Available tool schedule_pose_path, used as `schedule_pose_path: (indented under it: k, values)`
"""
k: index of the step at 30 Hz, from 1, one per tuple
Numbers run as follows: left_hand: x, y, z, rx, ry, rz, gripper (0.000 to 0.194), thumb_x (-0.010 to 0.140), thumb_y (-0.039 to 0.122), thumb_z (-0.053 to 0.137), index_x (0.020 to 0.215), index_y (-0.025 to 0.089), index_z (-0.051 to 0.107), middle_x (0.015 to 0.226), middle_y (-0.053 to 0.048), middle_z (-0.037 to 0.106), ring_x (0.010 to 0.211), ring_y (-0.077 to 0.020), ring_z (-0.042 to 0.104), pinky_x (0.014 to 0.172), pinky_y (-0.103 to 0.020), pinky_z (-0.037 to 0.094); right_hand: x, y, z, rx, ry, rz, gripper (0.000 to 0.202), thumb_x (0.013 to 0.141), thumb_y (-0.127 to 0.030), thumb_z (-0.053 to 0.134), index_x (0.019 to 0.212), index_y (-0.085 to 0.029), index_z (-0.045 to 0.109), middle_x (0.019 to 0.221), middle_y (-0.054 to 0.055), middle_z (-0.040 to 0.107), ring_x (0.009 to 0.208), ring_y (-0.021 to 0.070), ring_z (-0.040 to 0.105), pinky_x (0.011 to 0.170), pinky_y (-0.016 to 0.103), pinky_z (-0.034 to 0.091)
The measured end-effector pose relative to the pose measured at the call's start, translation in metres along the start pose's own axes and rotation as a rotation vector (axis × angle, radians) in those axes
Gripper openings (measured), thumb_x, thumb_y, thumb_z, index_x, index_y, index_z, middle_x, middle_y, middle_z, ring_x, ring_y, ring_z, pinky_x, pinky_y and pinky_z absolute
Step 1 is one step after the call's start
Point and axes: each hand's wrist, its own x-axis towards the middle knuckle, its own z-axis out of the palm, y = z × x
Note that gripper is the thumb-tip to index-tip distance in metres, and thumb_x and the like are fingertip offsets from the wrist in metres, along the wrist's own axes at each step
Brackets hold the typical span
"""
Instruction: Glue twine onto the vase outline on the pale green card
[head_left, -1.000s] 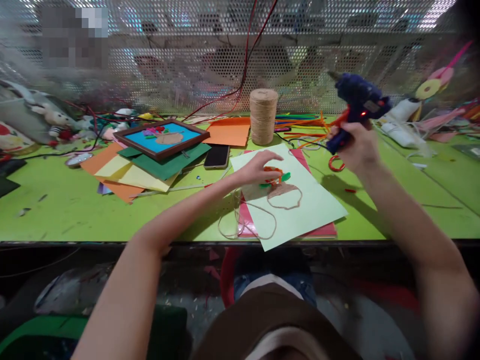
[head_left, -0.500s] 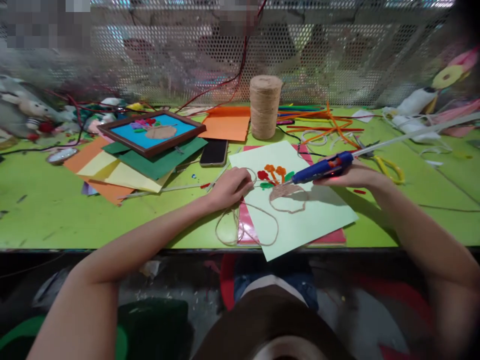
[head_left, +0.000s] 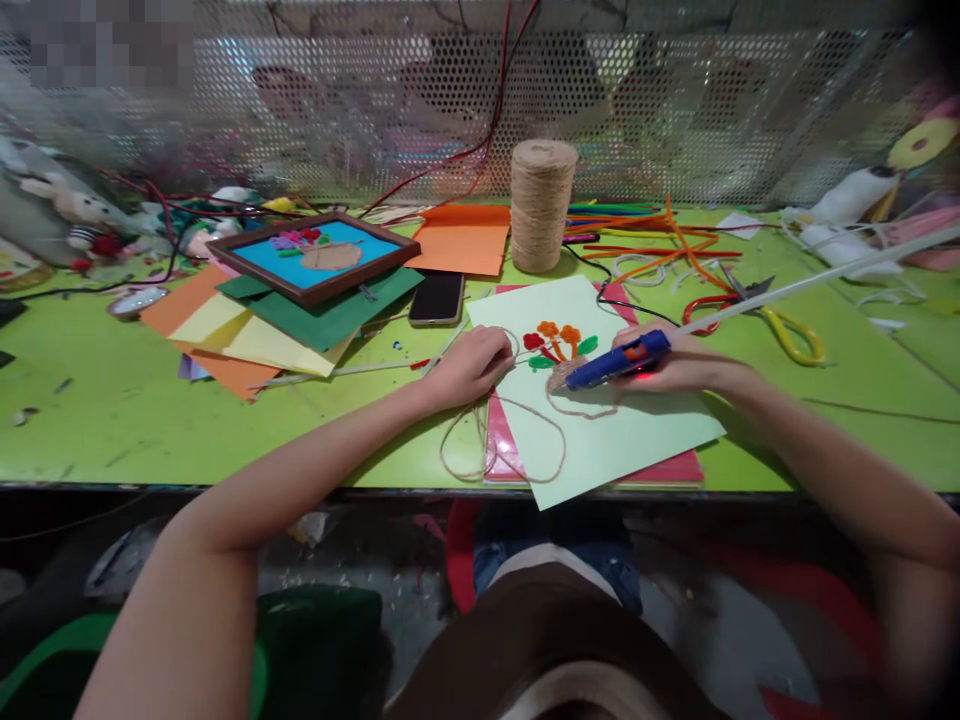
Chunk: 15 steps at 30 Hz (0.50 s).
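My right hand (head_left: pixel 667 362) is wrapped round a blue hot glue gun (head_left: pixel 621 362) with a long glue stick (head_left: pixel 817 272) out of its back. The nozzle points down at the twine pot outline (head_left: pixel 581 412) on the pale green paper (head_left: pixel 637 440). Above that outline are red and orange flowers (head_left: pixel 551 335) with green leaves. At the paper's left edge, my left hand (head_left: pixel 480 362) pinches a length of jute twine (head_left: pixel 559 440), which loops down over the paper and the table edge side. Its fingertips are partly hidden.
A twine spool (head_left: pixel 541 215) stands behind the paper, beside a phone (head_left: pixel 437 298) and orange card (head_left: pixel 469 240). A framed picture (head_left: pixel 322 255) lies on coloured papers (head_left: pixel 262 335) at left. Scissors (head_left: pixel 795 338) and pipe cleaners (head_left: pixel 675 240) lie at right. A wire mesh panel (head_left: pixel 337 120) rises behind.
My right hand has moved the glue gun left and down, its nozzle now lower on the twine pot. My left hand stays by the paper's edge, and the view has shifted slightly.
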Motion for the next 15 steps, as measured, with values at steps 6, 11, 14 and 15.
schedule_pose_path:
  k: [6,11,14,15]
  values:
    - [-0.0003,0.0013,-0.0015,-0.006,0.000,0.001,0.018,0.096,0.032,0.041,0.084,0.020,0.050,0.084,-0.007,0.058,0.080,-0.0208,0.049,0.076,-0.036,0.041,0.0027,0.0055,-0.0005,-0.090,-0.070,-0.012,0.021,0.056,-0.039,0.081,0.061,-0.026,0.065,0.057,-0.002,0.060,0.054,0.0167,0.053,0.053,0.034,0.045]
    - [-0.0013,0.0022,-0.0015,0.006,-0.011,-0.003,0.017,0.096,0.031,0.041,0.086,0.020,0.049,0.088,-0.008,0.059,0.083,-0.0214,0.049,0.079,-0.037,0.042,0.0024,0.0025,-0.0013,-0.135,-0.064,-0.022,0.022,0.057,-0.038,0.081,0.060,-0.025,0.063,0.059,-0.001,0.061,0.055,0.0164,0.051,0.056,0.034,0.045]
    - [-0.0024,0.0020,-0.0004,0.013,-0.008,0.002,0.014,0.097,0.029,0.040,0.089,0.021,0.049,0.101,-0.010,0.061,0.094,-0.0225,0.051,0.089,-0.039,0.042,0.0024,0.0005,-0.0030,-0.183,-0.090,-0.019,0.021,0.061,-0.037,0.079,0.062,-0.024,0.062,0.062,0.001,0.062,0.059,0.0177,0.053,0.061,0.035,0.044]
    - [-0.0028,0.0017,0.0000,0.009,-0.005,0.002,0.014,0.097,0.028,0.040,0.090,0.021,0.049,0.105,-0.010,0.061,0.098,-0.0228,0.051,0.092,-0.040,0.042,0.0023,0.0000,-0.0034,-0.202,-0.094,-0.020,0.022,0.061,-0.037,0.079,0.061,-0.024,0.061,0.062,0.001,0.062,0.060,0.0179,0.053,0.062,0.035,0.043]
